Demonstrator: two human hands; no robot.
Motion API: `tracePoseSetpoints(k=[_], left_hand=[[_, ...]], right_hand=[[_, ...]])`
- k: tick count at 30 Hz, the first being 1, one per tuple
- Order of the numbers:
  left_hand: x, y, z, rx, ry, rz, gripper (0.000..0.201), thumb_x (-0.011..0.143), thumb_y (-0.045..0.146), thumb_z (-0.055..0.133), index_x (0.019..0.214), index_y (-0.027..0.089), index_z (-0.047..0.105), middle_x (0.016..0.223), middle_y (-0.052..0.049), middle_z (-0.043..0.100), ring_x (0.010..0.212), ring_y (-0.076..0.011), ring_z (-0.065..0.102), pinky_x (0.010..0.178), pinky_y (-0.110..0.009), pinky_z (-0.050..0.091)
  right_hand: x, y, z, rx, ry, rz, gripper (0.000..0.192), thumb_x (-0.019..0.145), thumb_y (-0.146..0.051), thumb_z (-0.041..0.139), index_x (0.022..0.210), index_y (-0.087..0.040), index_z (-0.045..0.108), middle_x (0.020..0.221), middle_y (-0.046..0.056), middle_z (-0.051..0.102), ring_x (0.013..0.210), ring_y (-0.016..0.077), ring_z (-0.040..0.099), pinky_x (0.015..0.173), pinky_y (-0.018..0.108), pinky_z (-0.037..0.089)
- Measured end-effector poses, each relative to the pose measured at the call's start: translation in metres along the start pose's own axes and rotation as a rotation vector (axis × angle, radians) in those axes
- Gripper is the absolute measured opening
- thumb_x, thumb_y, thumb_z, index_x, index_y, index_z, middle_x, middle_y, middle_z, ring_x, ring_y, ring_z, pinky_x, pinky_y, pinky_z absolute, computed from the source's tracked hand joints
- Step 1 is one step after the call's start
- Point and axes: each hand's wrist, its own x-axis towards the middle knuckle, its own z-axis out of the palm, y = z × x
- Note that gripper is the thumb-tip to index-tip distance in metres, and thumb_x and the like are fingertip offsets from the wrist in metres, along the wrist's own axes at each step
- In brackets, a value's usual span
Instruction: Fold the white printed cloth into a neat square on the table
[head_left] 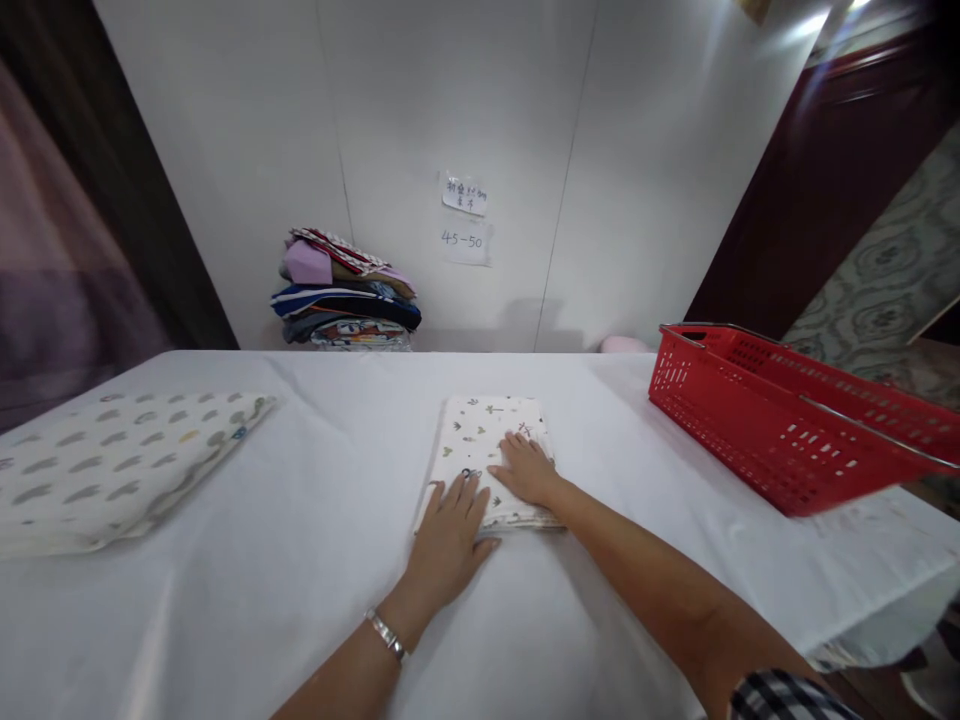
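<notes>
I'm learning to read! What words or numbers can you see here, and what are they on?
"45-50": on the lower paper note stuck to the white wall.
Upper paper note: handwritten characters, too blurred to read.
The folded cloth under the left hand and right hand has small pictures only.

We have one view only, from a camera worn on the head, looking forward and down across the desk point(300, 560) toward the white wall point(465, 100), close enough that our own forearms enter from below.
</notes>
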Motion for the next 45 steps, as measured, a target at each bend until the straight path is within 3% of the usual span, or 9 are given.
tracePoseSetpoints(k=[2, 6, 12, 19, 26, 40, 45], left_hand=[[0.000, 0.001, 0.001, -0.005, -0.003, -0.006, 0.054, 0.082, 0.045, 0.051, 0.130, 0.020, 0.045, 0.141, -0.012, 0.040, 0.132, -0.0313, 0.031, 0.108, -0.054, 0.020], [0.001, 0.002, 0.002, -0.024, 0.006, -0.016, 0.053, 0.082, 0.045, 0.050, 0.129, 0.021, 0.046, 0.142, -0.011, 0.039, 0.132, -0.0315, 0.031, 0.108, -0.055, 0.020], [-0.001, 0.001, 0.006, -0.014, 0.008, -0.016, 0.054, 0.081, 0.044, 0.051, 0.130, 0.021, 0.045, 0.142, -0.011, 0.039, 0.132, -0.0317, 0.030, 0.108, -0.055, 0.020], [-0.001, 0.000, 0.008, 0.011, 0.048, 0.008, 0.054, 0.082, 0.044, 0.050, 0.130, 0.018, 0.044, 0.141, -0.012, 0.040, 0.131, -0.0318, 0.032, 0.107, -0.055, 0.022], [-0.001, 0.000, 0.008, 0.011, 0.067, 0.010, 0.053, 0.083, 0.044, 0.049, 0.129, 0.018, 0.046, 0.141, -0.011, 0.040, 0.131, -0.0313, 0.032, 0.107, -0.055, 0.021], [-0.002, -0.001, 0.009, -0.009, 0.099, 0.015, 0.051, 0.084, 0.045, 0.047, 0.128, 0.019, 0.046, 0.140, -0.011, 0.041, 0.131, -0.0303, 0.033, 0.107, -0.054, 0.021], [-0.001, -0.001, 0.008, 0.000, 0.064, 0.005, 0.052, 0.083, 0.044, 0.049, 0.129, 0.019, 0.045, 0.141, -0.011, 0.040, 0.131, -0.0304, 0.032, 0.107, -0.054, 0.021]], right_hand=[[0.009, 0.015, -0.007, 0.038, 0.096, 0.054, 0.037, 0.086, -0.041, 0.048, 0.115, -0.020, 0.057, 0.134, 0.010, 0.049, 0.127, 0.0229, 0.040, 0.103, 0.041, 0.032], [0.036, 0.051, -0.028, 0.032, 0.232, 0.339, 0.030, 0.087, -0.031, 0.042, 0.106, -0.017, 0.061, 0.118, 0.012, 0.061, 0.110, 0.0225, 0.055, 0.092, 0.038, 0.043], [0.058, 0.069, -0.028, 0.037, 0.193, 0.535, 0.025, 0.079, -0.040, 0.053, 0.080, -0.018, 0.065, 0.084, 0.010, 0.069, 0.083, 0.0224, 0.064, 0.068, 0.030, 0.047], [0.072, 0.070, -0.020, 0.100, 0.111, 0.645, 0.024, 0.073, -0.039, 0.057, 0.075, -0.016, 0.065, 0.077, 0.006, 0.069, 0.073, 0.0185, 0.063, 0.059, 0.023, 0.041], [0.069, 0.074, -0.019, 0.135, 0.125, 0.705, 0.029, 0.073, -0.041, 0.057, 0.088, -0.017, 0.065, 0.092, 0.008, 0.068, 0.086, 0.0212, 0.063, 0.064, 0.025, 0.041], [0.074, 0.074, -0.016, 0.262, 0.188, 0.680, 0.022, 0.071, -0.035, 0.059, 0.077, -0.015, 0.066, 0.077, 0.005, 0.069, 0.073, 0.0172, 0.063, 0.059, 0.022, 0.041], [0.071, 0.080, -0.016, 0.253, 0.244, 0.695, 0.024, 0.076, -0.034, 0.052, 0.080, -0.016, 0.066, 0.083, 0.005, 0.069, 0.080, 0.0173, 0.062, 0.063, 0.022, 0.042]])
